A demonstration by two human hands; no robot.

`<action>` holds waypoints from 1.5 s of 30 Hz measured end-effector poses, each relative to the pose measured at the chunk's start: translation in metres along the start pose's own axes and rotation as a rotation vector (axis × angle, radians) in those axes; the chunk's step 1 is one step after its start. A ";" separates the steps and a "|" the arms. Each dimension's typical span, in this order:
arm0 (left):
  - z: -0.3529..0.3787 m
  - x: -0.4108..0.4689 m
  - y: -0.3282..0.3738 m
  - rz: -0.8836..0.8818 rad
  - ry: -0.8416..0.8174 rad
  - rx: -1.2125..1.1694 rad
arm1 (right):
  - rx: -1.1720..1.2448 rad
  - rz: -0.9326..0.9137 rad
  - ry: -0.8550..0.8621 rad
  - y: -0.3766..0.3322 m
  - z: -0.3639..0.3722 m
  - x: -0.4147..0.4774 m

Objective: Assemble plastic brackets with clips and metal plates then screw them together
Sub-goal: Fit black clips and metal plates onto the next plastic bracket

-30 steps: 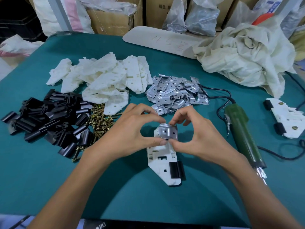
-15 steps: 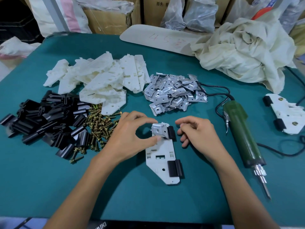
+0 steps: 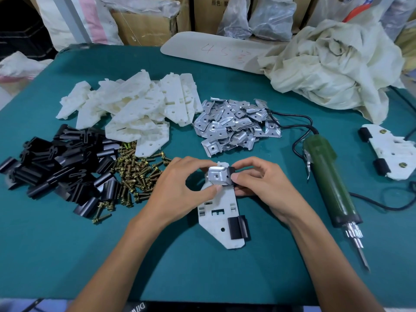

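Note:
A white plastic bracket (image 3: 219, 218) lies on the green table in front of me, with a black clip (image 3: 239, 227) on its near right edge and another under my right fingers at its far end. A small metal plate (image 3: 218, 176) sits on that far end. My left hand (image 3: 180, 190) pinches the plate's left and lower edge. My right hand (image 3: 263, 188) grips the plate's right side and the clip there.
Piles on the table: white brackets (image 3: 135, 109), metal plates (image 3: 236, 124), black clips (image 3: 56, 163), brass screws (image 3: 135, 174). A green electric screwdriver (image 3: 326, 179) lies to the right, a finished bracket (image 3: 391, 152) beyond it. Crumpled cloth (image 3: 337, 68) sits at the back right.
My right hand let go half a second ago and has come back onto the plate and clip. The left hand stayed on the plate throughout.

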State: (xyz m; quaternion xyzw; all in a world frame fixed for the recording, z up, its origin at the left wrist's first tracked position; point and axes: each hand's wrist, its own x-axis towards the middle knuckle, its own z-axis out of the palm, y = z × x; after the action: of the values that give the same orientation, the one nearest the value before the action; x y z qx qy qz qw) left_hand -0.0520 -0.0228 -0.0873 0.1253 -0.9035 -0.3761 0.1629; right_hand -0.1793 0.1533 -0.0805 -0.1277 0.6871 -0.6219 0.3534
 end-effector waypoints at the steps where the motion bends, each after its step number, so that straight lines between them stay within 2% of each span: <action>1: 0.000 0.000 0.000 -0.004 0.001 -0.007 | -0.003 0.001 0.001 0.000 0.000 0.000; 24: 0.001 0.000 -0.003 -0.003 -0.021 -0.112 | 0.026 -0.010 -0.001 -0.004 0.001 -0.003; 26: 0.004 0.000 -0.003 -0.009 -0.025 -0.167 | 0.054 -0.028 0.010 -0.004 0.002 -0.003; 30: 0.009 -0.002 0.002 -0.146 -0.158 -0.527 | 0.166 -0.077 0.008 -0.004 0.004 -0.003; 32: 0.009 -0.002 0.003 -0.190 -0.194 -0.623 | 0.193 -0.100 0.002 -0.005 0.005 -0.003; 45: 0.009 0.000 0.003 -0.249 -0.124 -0.682 | 0.230 -0.117 -0.046 -0.004 0.004 -0.004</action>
State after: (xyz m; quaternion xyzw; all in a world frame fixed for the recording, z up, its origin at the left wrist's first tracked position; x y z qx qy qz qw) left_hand -0.0555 -0.0150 -0.0912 0.1498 -0.7123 -0.6793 0.0932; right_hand -0.1746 0.1520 -0.0749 -0.1402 0.5943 -0.7131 0.3445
